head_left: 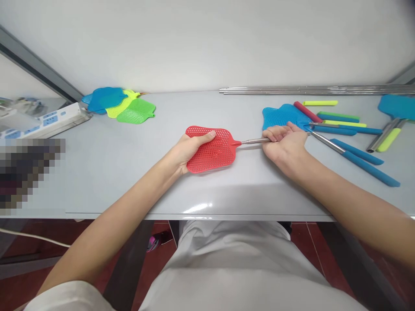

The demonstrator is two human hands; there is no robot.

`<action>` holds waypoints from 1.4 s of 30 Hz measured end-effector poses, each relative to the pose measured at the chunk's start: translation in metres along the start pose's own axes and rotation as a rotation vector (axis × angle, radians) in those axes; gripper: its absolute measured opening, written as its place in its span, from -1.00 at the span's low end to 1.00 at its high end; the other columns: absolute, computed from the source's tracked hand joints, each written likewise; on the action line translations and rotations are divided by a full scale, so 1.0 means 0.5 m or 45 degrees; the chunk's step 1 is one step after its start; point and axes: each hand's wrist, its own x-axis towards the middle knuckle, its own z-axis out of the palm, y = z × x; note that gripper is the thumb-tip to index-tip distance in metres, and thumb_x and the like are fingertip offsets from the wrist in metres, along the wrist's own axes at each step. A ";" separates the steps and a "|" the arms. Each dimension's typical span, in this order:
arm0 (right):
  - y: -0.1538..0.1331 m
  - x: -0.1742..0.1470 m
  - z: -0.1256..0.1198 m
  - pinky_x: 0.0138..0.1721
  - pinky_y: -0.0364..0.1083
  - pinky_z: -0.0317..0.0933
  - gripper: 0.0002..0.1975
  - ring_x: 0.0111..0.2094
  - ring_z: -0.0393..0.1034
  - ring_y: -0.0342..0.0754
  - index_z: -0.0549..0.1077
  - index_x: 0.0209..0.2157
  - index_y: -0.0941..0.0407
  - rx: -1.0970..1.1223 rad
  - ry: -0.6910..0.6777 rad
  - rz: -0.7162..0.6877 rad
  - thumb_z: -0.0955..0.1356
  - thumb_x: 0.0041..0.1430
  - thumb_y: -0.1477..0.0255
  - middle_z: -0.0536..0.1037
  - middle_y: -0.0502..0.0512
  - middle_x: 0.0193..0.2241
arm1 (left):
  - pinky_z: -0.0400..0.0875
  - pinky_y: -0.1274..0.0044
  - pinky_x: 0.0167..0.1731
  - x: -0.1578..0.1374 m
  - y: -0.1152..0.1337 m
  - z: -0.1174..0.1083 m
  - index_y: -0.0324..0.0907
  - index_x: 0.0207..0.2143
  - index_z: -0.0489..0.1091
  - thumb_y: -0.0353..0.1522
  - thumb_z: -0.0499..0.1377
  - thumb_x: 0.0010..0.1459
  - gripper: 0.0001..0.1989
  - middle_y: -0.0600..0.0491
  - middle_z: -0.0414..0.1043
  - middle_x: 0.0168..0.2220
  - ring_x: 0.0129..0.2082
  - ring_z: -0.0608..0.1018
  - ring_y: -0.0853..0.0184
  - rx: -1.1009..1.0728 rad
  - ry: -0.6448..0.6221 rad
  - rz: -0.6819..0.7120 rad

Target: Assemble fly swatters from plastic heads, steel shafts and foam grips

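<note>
Over the front half of the table, my left hand [191, 151] grips a red fly swatter head [215, 151], thumb on top of the perforated mesh and fingers beneath it. From the neck of the head, a thin metal rod [254, 141] runs right into my right hand [282, 142], whose fingers curl closed around it. The rod's far end is hidden by that hand. Just behind my right hand lies a blue fly swatter [283, 115], partly covered by my fingers.
Blue [105, 100], yellow and green swatter heads [136, 112] are stacked at back left, beside a white power strip [48, 121]. Metal rods [301, 90] lie along the wall. Blue handle sleeves [369, 168], several other coloured sleeves and another blue swatter head [397, 107] lie right.
</note>
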 end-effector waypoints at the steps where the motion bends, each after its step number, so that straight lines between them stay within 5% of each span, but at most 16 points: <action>1: 0.000 0.000 0.000 -0.81 -0.24 -0.28 -0.72 -0.79 -0.29 -0.27 -0.22 -0.61 0.12 -0.002 0.000 -0.001 0.07 0.06 0.49 -0.20 -0.16 -0.78 | 0.49 0.48 -0.44 -0.001 0.000 0.001 -0.27 -0.44 0.42 -0.37 0.23 -0.12 -0.85 0.00 0.50 -0.47 -0.49 0.54 0.32 0.009 0.014 0.001; 30: -0.029 -0.004 0.020 -0.80 -0.24 -0.25 -0.73 -0.81 -0.23 -0.26 -0.22 -0.62 0.11 -0.061 -0.026 0.078 0.11 -0.10 0.58 -0.16 -0.16 -0.81 | 0.48 0.41 -0.32 -0.001 0.001 -0.004 -0.23 -0.29 0.41 -0.29 0.20 -0.09 -0.73 -0.09 0.50 -0.26 -0.29 0.54 0.17 -0.051 -0.088 -0.040; 42: -0.047 -0.020 0.034 -0.78 -0.22 -0.20 -0.73 -0.80 -0.22 -0.27 -0.25 -0.59 0.11 -0.168 -0.099 0.058 0.09 -0.01 0.54 -0.18 -0.15 -0.79 | 0.48 0.38 -0.29 -0.013 0.018 0.013 -0.21 -0.36 0.43 -0.27 0.15 -0.04 -0.78 -0.01 0.50 -0.33 -0.26 0.53 0.16 0.006 -0.036 -0.035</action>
